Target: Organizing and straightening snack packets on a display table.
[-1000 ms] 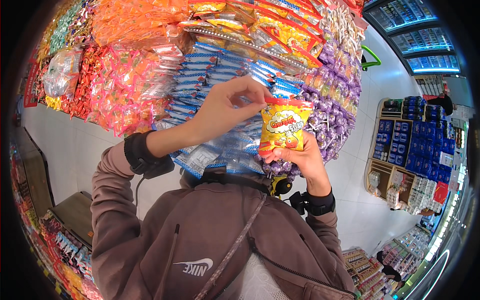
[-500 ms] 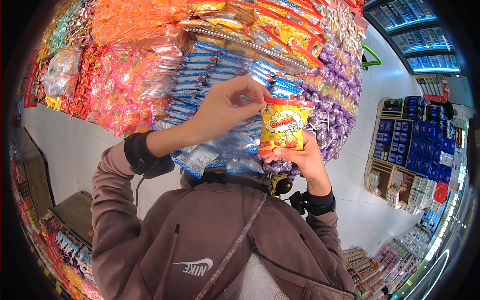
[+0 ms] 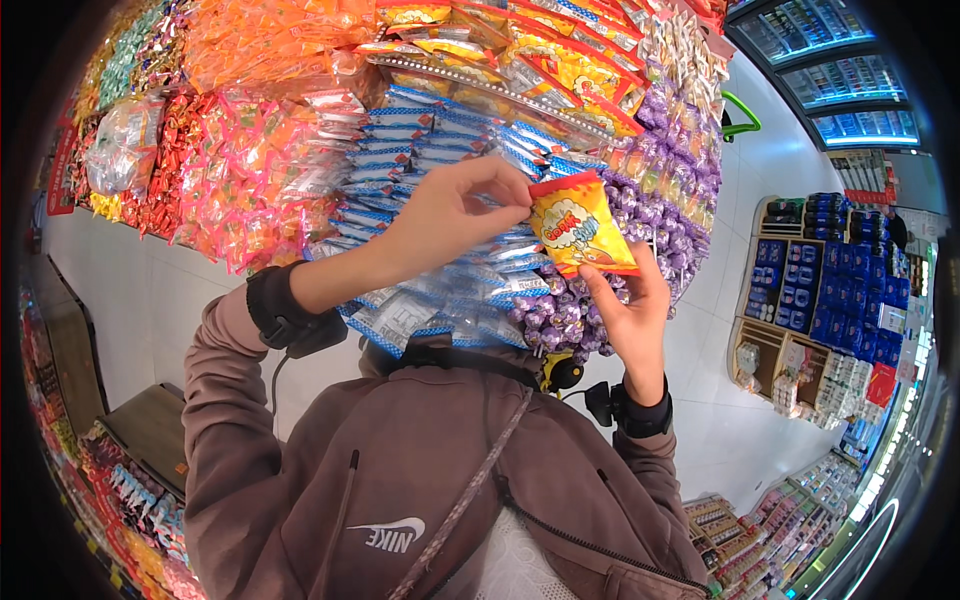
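Note:
A small yellow snack packet (image 3: 583, 228) with red crimped ends is held up above the candy display, its printed face toward me and tilted. My left hand (image 3: 468, 205) comes in from the left and pinches the packet's upper left corner between thumb and finger. At the packet's lower right edge, my right hand (image 3: 636, 305) grips it between thumb and fingers, some of which are hidden behind it. Beneath the hands lie blue-and-white packets (image 3: 415, 150) in rows. Purple-wrapped candies (image 3: 640, 215) are heaped beyond the right hand.
Similar yellow-and-red packets (image 3: 570, 65) fill the far section behind a clear divider (image 3: 500, 95). Orange-pink wrapped sweets (image 3: 260, 170) lie to the left. On the right, past the tiled floor (image 3: 700, 350), stands a shelf unit (image 3: 790, 280) with blue goods. A green handle (image 3: 742, 117) sticks out far right.
The packet has turned counterclockwise and tilted, its lower end swinging right. My right hand has moved up and right with it, while my left hand stays almost in place.

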A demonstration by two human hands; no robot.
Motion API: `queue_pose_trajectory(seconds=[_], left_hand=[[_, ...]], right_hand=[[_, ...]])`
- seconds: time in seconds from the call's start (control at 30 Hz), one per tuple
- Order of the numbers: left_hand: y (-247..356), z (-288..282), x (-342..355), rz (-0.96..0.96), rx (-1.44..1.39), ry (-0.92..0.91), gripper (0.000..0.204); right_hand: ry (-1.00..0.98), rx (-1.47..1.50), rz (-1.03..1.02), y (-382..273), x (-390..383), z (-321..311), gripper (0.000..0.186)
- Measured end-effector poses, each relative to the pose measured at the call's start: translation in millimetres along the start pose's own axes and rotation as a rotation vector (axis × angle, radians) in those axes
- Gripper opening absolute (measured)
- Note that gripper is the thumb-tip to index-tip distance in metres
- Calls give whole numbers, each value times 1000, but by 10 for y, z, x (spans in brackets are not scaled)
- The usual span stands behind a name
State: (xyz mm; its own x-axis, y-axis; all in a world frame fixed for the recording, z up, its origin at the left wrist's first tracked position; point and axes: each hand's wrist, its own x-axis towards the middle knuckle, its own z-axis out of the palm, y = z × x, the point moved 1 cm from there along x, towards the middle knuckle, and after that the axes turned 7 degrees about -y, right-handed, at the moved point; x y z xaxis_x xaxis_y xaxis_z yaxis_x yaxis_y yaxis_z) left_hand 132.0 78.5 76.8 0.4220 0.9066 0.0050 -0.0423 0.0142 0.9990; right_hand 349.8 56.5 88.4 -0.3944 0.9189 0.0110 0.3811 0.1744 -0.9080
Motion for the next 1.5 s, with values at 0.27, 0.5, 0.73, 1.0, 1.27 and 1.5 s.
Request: queue_pose_trajectory(seconds=[0.27, 0.5, 0.73, 1.0, 1.27, 1.5], left_hand=[[8, 57, 2, -1, -241, -98, 40], [84, 68, -75, -104, -357, -196, 40], [109, 79, -96, -195, -331, -220, 35], [154, 174, -80, -196, -298, -256, 33], [179, 224, -43, -286, -250, -321, 34], [191, 253, -35, -296, -244, -321, 36]], right_hand=[[253, -508, -724, -137, -70, -15, 31], [112, -737, -843, -167, -168, 4, 30], [123, -784, -979, -171, -221, 117, 25], [32, -816, -989, -277, -155, 200, 17], [-141, -762, -1089, -352, -181, 176, 20], [-182, -748, -1143, -339, -183, 160, 21]])
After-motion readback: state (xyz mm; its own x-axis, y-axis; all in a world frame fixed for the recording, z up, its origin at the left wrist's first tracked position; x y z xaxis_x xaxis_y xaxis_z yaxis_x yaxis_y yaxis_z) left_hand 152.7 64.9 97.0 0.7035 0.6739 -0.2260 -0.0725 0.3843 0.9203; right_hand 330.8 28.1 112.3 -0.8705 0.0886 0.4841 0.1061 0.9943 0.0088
